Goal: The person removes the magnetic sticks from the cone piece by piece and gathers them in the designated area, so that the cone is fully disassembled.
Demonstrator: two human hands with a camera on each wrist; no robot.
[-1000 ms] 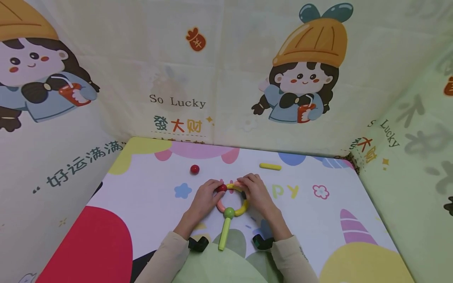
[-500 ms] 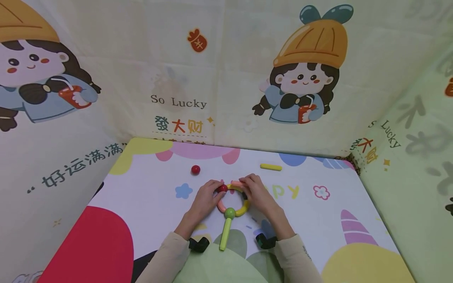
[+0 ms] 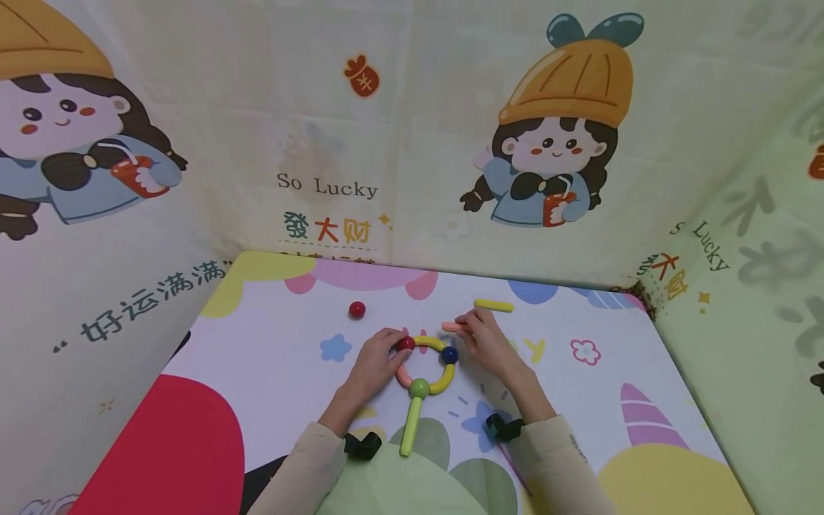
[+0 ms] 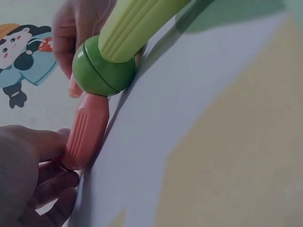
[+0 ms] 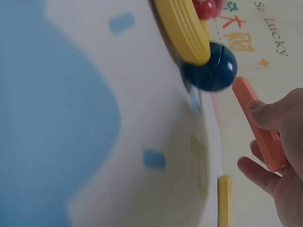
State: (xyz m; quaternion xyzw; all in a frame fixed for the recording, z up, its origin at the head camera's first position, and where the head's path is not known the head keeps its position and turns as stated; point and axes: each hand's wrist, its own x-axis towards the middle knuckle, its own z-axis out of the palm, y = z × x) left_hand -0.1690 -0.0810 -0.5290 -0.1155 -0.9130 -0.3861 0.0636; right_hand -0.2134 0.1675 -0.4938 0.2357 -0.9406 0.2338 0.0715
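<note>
A ring of curved rods and balls lies on the table, with yellow rods (image 3: 428,342), a pink curved rod (image 4: 87,132), a blue ball (image 3: 449,355) and a green ball (image 3: 419,388). From the green ball a straight green rod (image 3: 410,427) runs toward the person. My left hand (image 3: 373,361) pinches the ring's red ball (image 3: 405,344) at the upper left, its fingertips partly covering it. Off the ring's upper right, my right hand (image 3: 488,348) holds a straight pink rod (image 5: 260,125) between thumb and fingers. The rod's free end points left, close to the blue ball in the right wrist view.
Beyond the ring, a loose red ball (image 3: 357,310) lies to the left and a loose yellow rod (image 3: 494,305) to the right. The table (image 3: 277,415) has a printed cover, and printed cloth (image 3: 418,143) walls it in at the back and sides.
My right hand has moved right and away from the ring with the pink rod, uncovering the blue ball. The left hand stays on the red ball.
</note>
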